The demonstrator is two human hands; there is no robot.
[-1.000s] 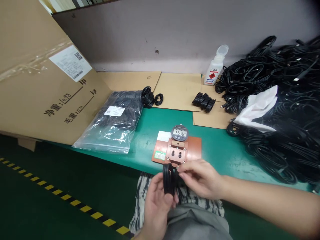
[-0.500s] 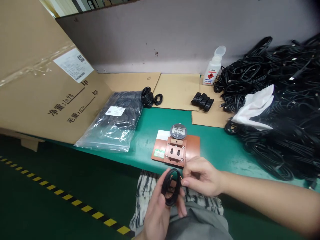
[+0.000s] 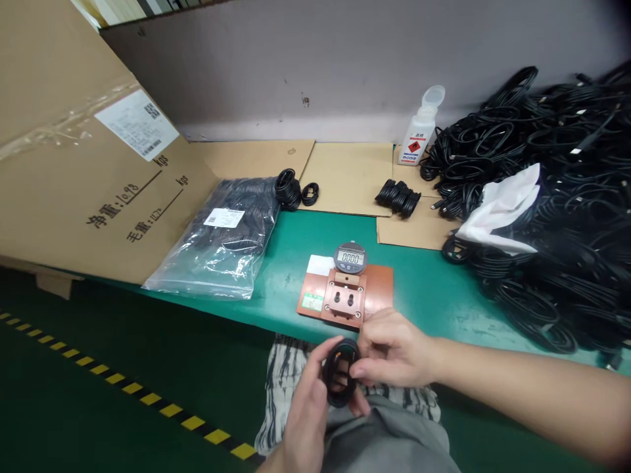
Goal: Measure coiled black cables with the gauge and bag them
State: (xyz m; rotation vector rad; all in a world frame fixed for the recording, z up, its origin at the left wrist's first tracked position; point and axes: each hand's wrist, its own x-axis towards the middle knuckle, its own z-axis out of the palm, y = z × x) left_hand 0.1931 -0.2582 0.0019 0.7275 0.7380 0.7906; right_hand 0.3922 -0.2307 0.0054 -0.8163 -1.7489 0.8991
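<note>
A coiled black cable [image 3: 340, 373] is held upright above my lap, below the table's front edge. My left hand [image 3: 315, 394] grips the coil from the left and beneath, thumb on the near side. From the right, my right hand [image 3: 389, 348] pinches at the coil's right side with thumb and bent fingers; the exact part between the fingertips is hidden. Just beyond the hands, a brown fixture [image 3: 345, 295] carries a round digital gauge [image 3: 350, 257] that reads 0.000.
Many black cables [image 3: 537, 282] are heaped at the right, with a white cloth [image 3: 503, 210] on them. A white bottle [image 3: 418, 135] stands behind. Small coils [image 3: 398, 197] rest on cardboard [image 3: 350, 171]. Left are a clear bag [image 3: 231, 243] and large carton [image 3: 98, 164].
The coil has turned slightly and sits a little lower, and my right fingertips have moved left onto it. The view has shifted slightly.
</note>
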